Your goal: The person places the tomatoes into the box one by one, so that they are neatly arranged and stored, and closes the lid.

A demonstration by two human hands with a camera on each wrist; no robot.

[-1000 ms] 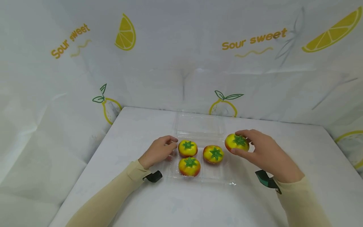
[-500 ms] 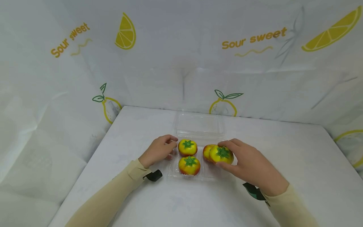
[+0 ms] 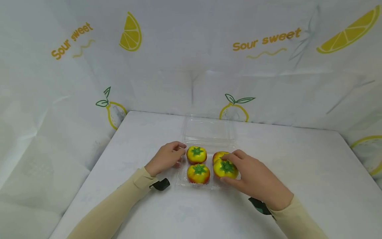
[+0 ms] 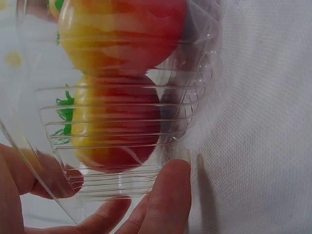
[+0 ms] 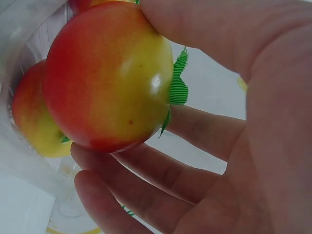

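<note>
A clear plastic clamshell container (image 3: 194,186) lies on the table with its lid (image 3: 209,129) folded back. In its left half sit two artificial tomatoes, a back one (image 3: 196,154) and a front one (image 3: 198,173), yellow and red with green star-shaped tops. A third tomato (image 3: 219,155) is at the back right, partly covered. My right hand (image 3: 253,179) grips a fourth tomato (image 3: 225,168) between thumb and fingers over the front right of the container. At the container's left edge, my left hand (image 3: 165,157) holds the clear wall, thumb (image 4: 168,195) outside.
A white cloth covers the table (image 3: 185,215). Behind it hangs a pale backdrop (image 3: 167,83) printed with lemons. Dark straps (image 3: 161,184) sit at both wrists by the sleeves.
My right hand has carried its tomato leftward and down, from beside the container to above its front right part. The left hand has stayed at the container's edge.
</note>
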